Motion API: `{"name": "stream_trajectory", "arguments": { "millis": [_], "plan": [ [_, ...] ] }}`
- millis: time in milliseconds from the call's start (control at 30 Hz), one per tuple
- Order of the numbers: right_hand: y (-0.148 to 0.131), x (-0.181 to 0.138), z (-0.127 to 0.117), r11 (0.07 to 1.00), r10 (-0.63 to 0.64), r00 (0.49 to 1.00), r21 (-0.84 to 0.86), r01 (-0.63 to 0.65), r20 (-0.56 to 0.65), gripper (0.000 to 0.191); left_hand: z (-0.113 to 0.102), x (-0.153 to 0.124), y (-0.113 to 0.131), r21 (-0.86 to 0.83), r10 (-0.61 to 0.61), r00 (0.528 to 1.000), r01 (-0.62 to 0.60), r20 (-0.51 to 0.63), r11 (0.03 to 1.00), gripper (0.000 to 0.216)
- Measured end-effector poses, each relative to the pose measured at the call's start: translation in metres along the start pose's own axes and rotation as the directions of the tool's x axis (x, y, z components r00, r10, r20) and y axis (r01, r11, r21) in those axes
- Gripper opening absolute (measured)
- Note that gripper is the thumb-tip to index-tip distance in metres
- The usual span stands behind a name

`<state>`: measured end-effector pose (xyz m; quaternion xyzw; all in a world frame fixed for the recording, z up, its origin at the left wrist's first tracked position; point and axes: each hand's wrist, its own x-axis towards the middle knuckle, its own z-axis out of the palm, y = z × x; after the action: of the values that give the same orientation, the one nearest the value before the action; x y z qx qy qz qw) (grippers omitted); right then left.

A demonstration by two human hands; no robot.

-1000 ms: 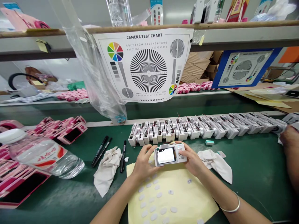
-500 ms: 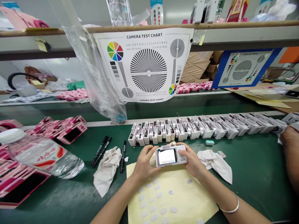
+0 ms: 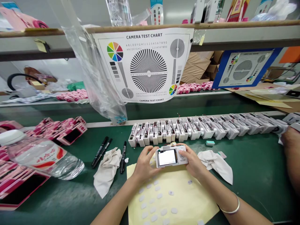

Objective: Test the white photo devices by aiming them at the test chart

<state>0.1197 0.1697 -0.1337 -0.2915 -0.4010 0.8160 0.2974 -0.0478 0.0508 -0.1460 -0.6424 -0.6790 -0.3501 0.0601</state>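
Between my two hands is a small white digital camera (image 3: 172,156), its back turned toward me and its screen lit nearly white. My left hand (image 3: 145,162) grips its left end, fingers on top and thumb below. Around the right end closes my right hand (image 3: 193,161), with the thumb on the buttons beside the screen. Beneath the camera lies a yellow sheet (image 3: 187,203) dotted with several small pale oval stickers, a few bearing dark marks. Ahead hangs a printed camera test chart (image 3: 148,70). A row of white cameras (image 3: 173,131) with exposed insides stands just behind my hands.
Left are a water bottle (image 3: 44,156), pink cameras (image 3: 70,132), black markers (image 3: 123,157) and a cloth (image 3: 106,172). Another cloth (image 3: 217,164) and a small teal-and-white block (image 3: 210,143) lie right. Another person's hand (image 3: 290,143) is at the right edge. A plastic bag (image 3: 100,90) hangs from the shelf.
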Motion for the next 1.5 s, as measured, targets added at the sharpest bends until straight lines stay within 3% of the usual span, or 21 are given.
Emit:
{"name": "stream_trajectory", "arguments": {
  "millis": [1167,1500],
  "plan": [
    [0.0005,0.002,-0.0035,0.999,-0.023,0.998,0.042,0.02,0.066,0.03,-0.0013,0.0012,-0.0015,-0.03,-0.034,0.999,0.034,0.001,0.999,0.055],
    [0.0001,0.0041,-0.003,0.999,-0.013,0.998,0.053,0.011,0.053,0.038,-0.0003,0.0009,-0.0017,-0.029,-0.042,0.999,0.043,0.016,0.999,0.055]
  ]
}}
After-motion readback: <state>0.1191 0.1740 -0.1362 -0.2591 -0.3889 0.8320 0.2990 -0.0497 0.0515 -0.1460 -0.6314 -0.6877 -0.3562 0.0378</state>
